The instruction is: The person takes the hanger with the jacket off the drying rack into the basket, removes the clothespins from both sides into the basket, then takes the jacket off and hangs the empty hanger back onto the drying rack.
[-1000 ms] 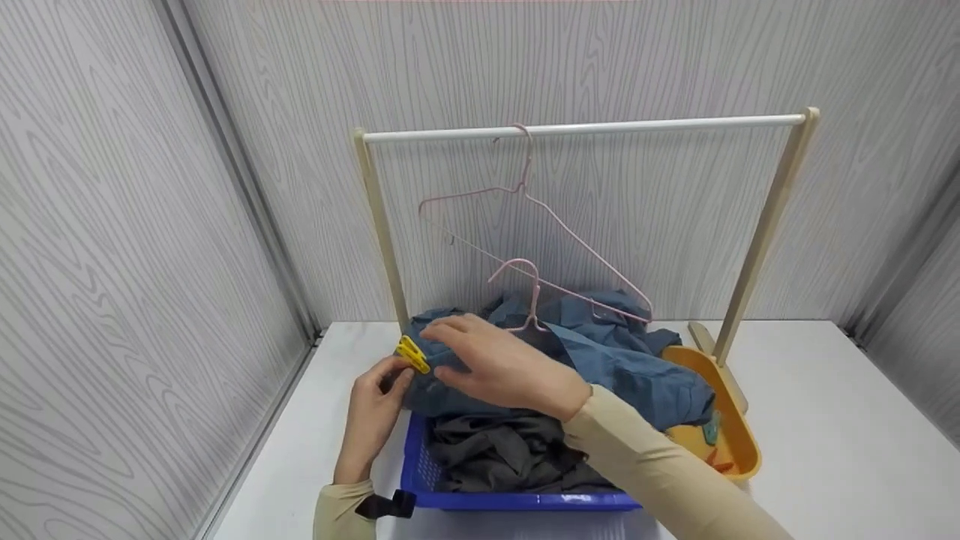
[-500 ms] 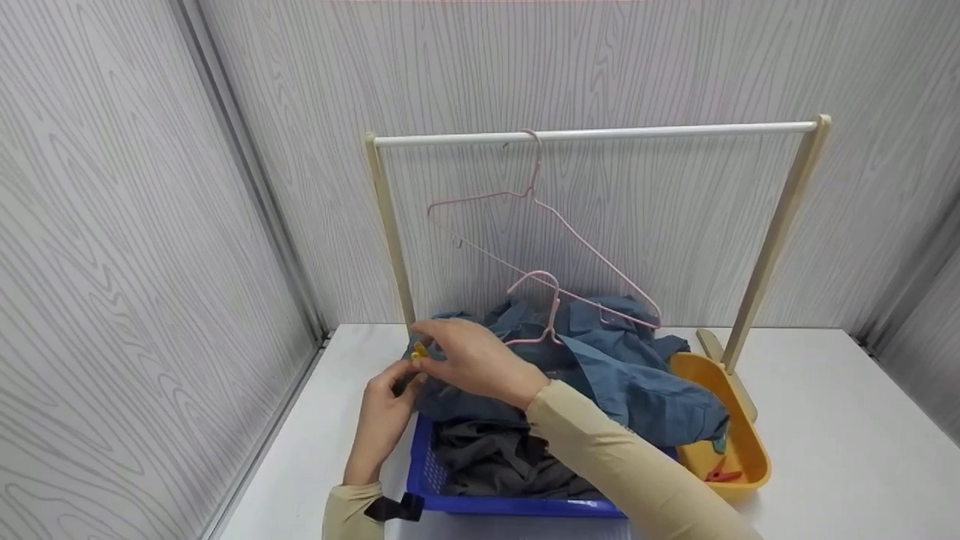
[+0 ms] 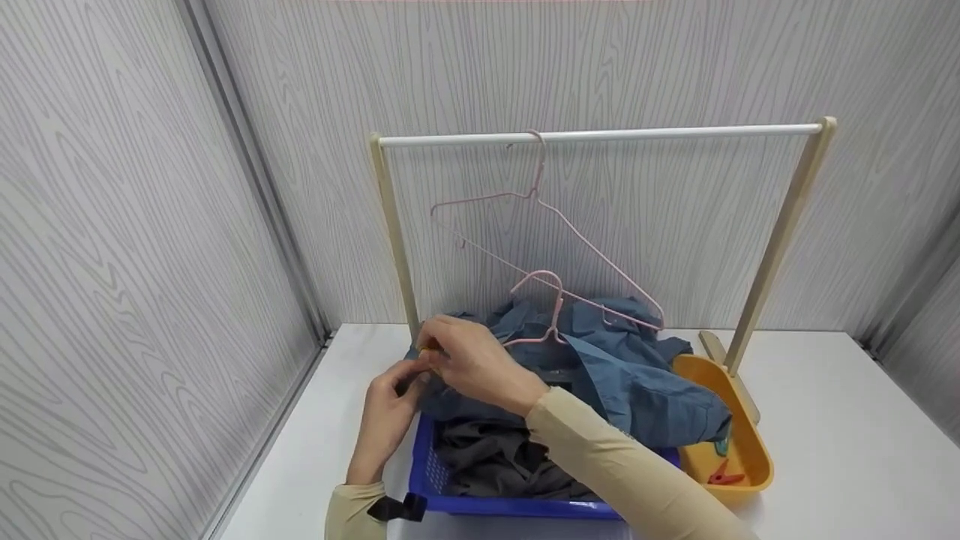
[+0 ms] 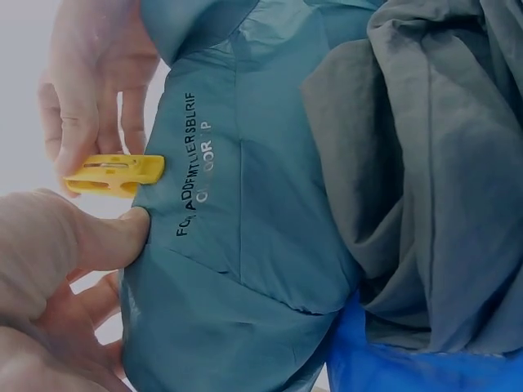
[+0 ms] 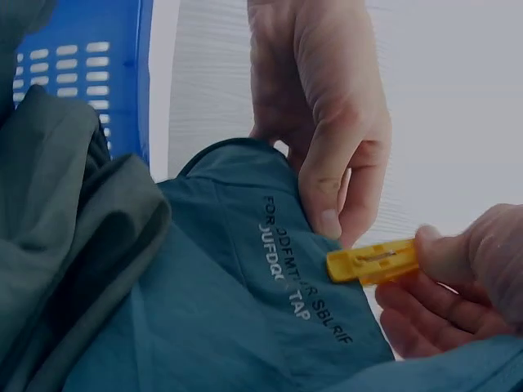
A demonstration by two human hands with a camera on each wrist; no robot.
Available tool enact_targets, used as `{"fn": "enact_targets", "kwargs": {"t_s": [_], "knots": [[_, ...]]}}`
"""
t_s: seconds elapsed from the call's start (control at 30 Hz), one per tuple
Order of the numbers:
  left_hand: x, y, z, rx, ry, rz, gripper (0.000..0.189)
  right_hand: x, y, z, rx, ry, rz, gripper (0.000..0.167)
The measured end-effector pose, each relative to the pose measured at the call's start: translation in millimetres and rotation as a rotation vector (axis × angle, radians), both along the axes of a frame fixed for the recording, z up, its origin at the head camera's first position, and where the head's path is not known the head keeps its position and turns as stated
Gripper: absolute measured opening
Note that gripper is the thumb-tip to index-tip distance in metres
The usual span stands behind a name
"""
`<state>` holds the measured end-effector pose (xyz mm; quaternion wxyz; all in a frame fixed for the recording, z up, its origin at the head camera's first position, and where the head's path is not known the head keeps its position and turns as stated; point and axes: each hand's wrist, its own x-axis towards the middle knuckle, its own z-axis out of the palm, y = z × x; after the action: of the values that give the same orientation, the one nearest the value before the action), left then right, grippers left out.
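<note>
A blue garment (image 3: 637,397) with printed lettering lies spread over a basket. My left hand (image 3: 384,416) pinches its left edge between thumb and fingers, as the left wrist view also shows. Right beside that thumb, a yellow clothespin (image 4: 114,173) sits across the garment's edge. My right hand (image 3: 480,367) pinches the outer end of the clothespin (image 5: 376,261), thumb on one side and fingers on the other. In the head view the fingers mostly hide the clothespin. A pink hanger (image 3: 556,300) pokes out of the garment, its hook upright and free of the rail.
Beneath the garment stands a blue basket (image 3: 525,507) with dark grey cloth (image 3: 495,457). A yellow tray (image 3: 761,472) at right holds a red clothespin (image 3: 724,474) and a green one (image 3: 721,445). Behind, another pink hanger (image 3: 600,255) hangs from the white rail (image 3: 675,133).
My right hand, earlier spread open above the garment, has moved left and taken hold of the yellow clothespin. My left hand keeps its grip on the garment's edge. The head view has shifted slightly.
</note>
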<state>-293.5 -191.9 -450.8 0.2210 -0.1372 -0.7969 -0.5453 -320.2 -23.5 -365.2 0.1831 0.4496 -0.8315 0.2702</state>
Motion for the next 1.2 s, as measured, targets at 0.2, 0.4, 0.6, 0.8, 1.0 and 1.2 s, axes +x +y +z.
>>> {"fn": "enact_targets", "kwargs": {"t_s": [0.2,0.4,0.6,0.8,1.0,1.2], "knots": [[-0.3,1.3,1.7,-0.007,0.009,-0.001,0.013,0.9,0,0.2,-0.062,0.039,0.005,0.012],[5.6,4.8,6.9,-0.018,0.004,0.002,0.012,5.2,6,3.2,-0.099,0.023,0.003,0.006],[11.9,8.0,17.3,-0.038,0.013,0.013,0.011,18.0,25,11.8,-0.129,-0.009,0.014,0.018],[0.1,-0.5,1.5,-0.041,0.048,0.007,0.010,35.3,52,16.1,-0.198,-0.037,0.029,0.027],[0.2,0.0,0.0,-0.041,0.043,0.008,0.010,52.6,82,14.7,-0.297,-0.079,0.036,0.029],[7.1,3.9,5.9,-0.034,0.041,0.011,0.010,69.9,116,7.8,-0.372,-0.078,-0.001,0.033]]}}
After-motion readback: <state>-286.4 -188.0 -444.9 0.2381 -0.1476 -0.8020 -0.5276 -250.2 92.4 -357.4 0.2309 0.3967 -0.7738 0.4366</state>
